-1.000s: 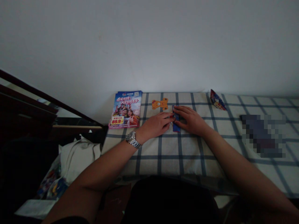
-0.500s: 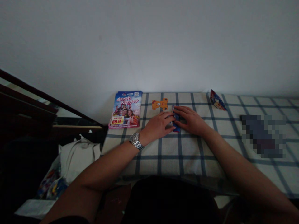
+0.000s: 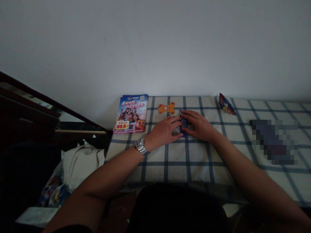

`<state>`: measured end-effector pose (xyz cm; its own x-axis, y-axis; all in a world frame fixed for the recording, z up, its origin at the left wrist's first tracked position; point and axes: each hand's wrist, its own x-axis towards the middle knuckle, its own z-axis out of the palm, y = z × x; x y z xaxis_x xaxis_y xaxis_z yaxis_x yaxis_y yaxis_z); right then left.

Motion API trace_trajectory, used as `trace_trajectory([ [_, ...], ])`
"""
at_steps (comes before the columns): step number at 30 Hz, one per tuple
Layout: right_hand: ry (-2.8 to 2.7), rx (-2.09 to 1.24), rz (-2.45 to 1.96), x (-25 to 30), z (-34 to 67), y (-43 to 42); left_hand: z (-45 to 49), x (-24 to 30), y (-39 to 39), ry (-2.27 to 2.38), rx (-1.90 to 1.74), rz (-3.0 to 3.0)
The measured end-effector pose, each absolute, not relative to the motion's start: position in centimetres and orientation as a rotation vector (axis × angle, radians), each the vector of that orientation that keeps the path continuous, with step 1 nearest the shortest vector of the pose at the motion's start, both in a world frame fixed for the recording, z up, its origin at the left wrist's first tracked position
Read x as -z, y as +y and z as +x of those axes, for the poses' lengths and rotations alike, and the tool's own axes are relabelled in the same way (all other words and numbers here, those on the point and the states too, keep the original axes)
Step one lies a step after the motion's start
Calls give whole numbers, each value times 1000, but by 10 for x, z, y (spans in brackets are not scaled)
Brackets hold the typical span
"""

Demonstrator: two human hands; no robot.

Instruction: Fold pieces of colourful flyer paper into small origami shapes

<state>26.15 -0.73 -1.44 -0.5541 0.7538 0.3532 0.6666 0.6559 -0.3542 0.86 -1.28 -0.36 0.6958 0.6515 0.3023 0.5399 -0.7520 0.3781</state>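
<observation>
A small folded piece of blue printed paper (image 3: 184,124) lies on the checked cloth (image 3: 189,152) near the wall. My left hand (image 3: 165,131), with a metal watch on the wrist, presses its fingertips on the paper's left side. My right hand (image 3: 199,126) lies flat over the paper's right side, fingers stretched toward the left. Most of the paper is hidden under both hands.
A stack of colourful leaflets (image 3: 131,113) lies at the cloth's back left corner. An orange bear-shaped cutout (image 3: 166,108) sits just behind my hands. A folded paper shape (image 3: 225,104) stands at the back right. A blurred dark object (image 3: 274,140) lies to the right. Bags (image 3: 73,161) sit left below.
My left hand has slid slightly down and right along the paper's edge, covering more of its lower end. My right hand has stayed in place.
</observation>
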Motion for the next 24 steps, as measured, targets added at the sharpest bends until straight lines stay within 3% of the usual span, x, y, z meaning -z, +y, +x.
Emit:
trace_trajectory([
  [24, -2393, -242, -1109, 16, 261, -7, 5, 8, -6, 891, -617, 2691],
])
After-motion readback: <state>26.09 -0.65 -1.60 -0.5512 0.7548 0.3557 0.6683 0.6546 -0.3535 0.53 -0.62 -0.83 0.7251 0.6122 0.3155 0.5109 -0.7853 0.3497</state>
